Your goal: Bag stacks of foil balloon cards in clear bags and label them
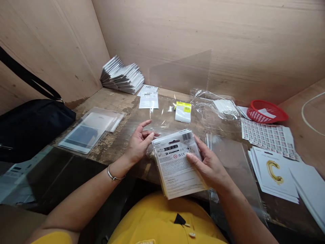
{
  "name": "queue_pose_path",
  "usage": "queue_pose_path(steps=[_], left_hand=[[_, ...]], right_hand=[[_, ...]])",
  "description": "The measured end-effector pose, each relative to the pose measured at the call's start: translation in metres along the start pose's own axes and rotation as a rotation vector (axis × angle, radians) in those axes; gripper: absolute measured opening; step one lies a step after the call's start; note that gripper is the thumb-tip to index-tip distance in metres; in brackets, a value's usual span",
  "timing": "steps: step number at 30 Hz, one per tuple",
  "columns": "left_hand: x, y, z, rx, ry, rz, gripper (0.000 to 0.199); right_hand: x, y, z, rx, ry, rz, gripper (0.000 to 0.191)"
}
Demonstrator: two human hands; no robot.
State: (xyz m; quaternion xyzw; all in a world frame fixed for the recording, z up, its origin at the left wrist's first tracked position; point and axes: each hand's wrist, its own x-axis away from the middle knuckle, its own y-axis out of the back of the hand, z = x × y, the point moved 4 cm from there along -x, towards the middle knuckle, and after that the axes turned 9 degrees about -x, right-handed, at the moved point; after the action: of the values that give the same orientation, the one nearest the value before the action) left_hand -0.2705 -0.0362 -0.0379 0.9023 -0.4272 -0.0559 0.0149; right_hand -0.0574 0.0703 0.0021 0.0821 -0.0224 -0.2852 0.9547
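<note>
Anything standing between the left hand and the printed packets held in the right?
Nothing visible stands between: the left hand is beside the upper-left corner of the printed packets, held in the right hand.

Bare, pale wood-grained panels (241, 40) around a worn brown tabletop (111, 135).

glossy clear plastic sleeves (235, 166), matt wood wall (228, 34), red plastic basket (280, 115)

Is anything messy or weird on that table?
A bit! The leaning pile of thin white packs at the far left is fanned out unevenly, and the brown wooden tabletop has worn, scuffed patches. I see no spills.
</note>
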Motion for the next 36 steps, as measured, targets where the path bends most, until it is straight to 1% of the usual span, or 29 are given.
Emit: queue_pose_path(steps=[3, 5, 6, 8, 11, 14, 17, 19, 21, 23, 26, 29, 31, 36], left_hand=[[0.016, 0.002, -0.002, -0.023, -0.057, -0.024, 0.064], [0.026, 0.002, 0.0, -0.055, -0.094, -0.034, 0.067], [0.029, 0.002, 0.001, -0.068, -0.111, -0.036, 0.065], [0.035, 0.0, 0.002, -0.089, -0.133, -0.029, 0.054], [0.036, -0.001, -0.001, -0.096, -0.142, -0.032, 0.035], [0.031, -0.001, -0.005, -0.037, -0.102, -0.057, 0.024], [0.027, -0.003, -0.006, 0.051, -0.036, -0.076, 0.02], [0.028, -0.004, -0.007, 0.053, -0.049, -0.14, 0.019], [0.034, -0.004, -0.008, -0.022, -0.125, -0.239, 0.017], [0.042, -0.004, -0.01, -0.149, -0.234, -0.327, 0.013], [0.053, -0.004, -0.012, -0.374, -0.388, -0.415, 0.01], [0.061, -0.003, -0.016, -0.573, -0.511, -0.5, 0.011], [0.064, -0.003, -0.019, -0.626, -0.566, -0.529, 0.013], [0.07, 0.0, -0.021, -0.669, -0.635, -0.539, 0.015]], right_hand=[[0.001, 0.002, -0.002, -0.04, 0.001, 0.012, 0.067], [0.0, 0.004, -0.004, -0.054, 0.001, -0.01, 0.068], [0.0, 0.005, -0.005, -0.058, 0.001, -0.019, 0.068], [-0.001, 0.006, -0.005, -0.075, -0.004, -0.023, 0.068], [0.001, 0.006, -0.003, -0.12, -0.026, -0.012, 0.068], [0.003, 0.005, -0.001, -0.152, -0.037, -0.007, 0.068], [0.005, 0.004, -0.003, -0.154, -0.031, -0.012, 0.067], [0.006, 0.004, -0.005, -0.148, -0.025, -0.015, 0.067], [0.006, 0.003, -0.007, -0.155, -0.029, -0.015, 0.067], [0.006, 0.001, -0.007, -0.177, -0.046, -0.014, 0.068], [0.005, -0.001, -0.006, -0.228, -0.087, -0.006, 0.069], [0.005, -0.003, -0.005, -0.255, -0.116, 0.008, 0.068], [0.005, -0.004, -0.005, -0.253, -0.122, 0.009, 0.067], [0.007, -0.008, -0.008, -0.303, -0.181, 0.012, 0.067]])
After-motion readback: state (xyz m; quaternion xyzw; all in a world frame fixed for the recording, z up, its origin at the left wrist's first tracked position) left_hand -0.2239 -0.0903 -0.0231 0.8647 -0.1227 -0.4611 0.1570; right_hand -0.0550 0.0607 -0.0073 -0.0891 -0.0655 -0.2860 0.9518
